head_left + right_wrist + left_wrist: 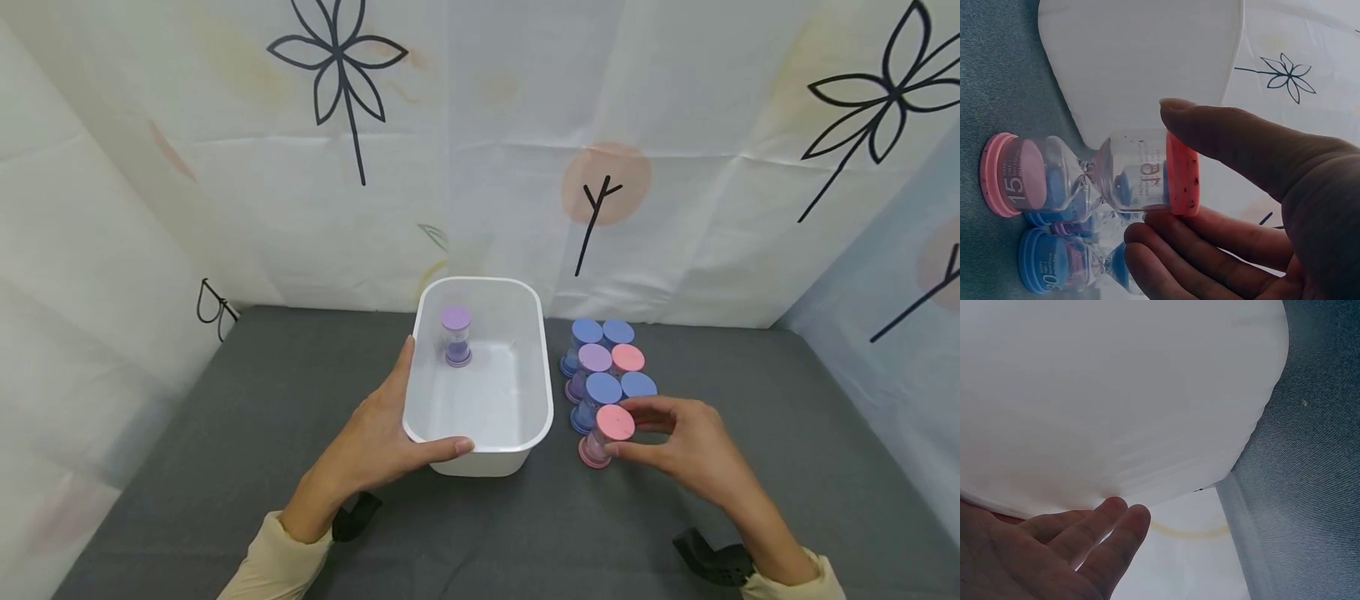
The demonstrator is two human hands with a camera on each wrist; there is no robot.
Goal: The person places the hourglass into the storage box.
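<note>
A grey cloth table (pixel 225 433) sits inside flower-printed sheeting. The left hand (pixel 375 442) clasps the white bin (pixel 536 400), fingers curled on its near corner. The right hand (pixel 690 442) pinches the pink sand timer (pixel 606 435) (nearest of the cluster (pixel 603 367)), apparently mid-pickup; next comes a lift clearing the rim.

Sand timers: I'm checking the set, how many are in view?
8: one purple timer in the tub; seven clustered right of it, the nearest pink timer pinched by the right hand. Others may be hidden.
</note>
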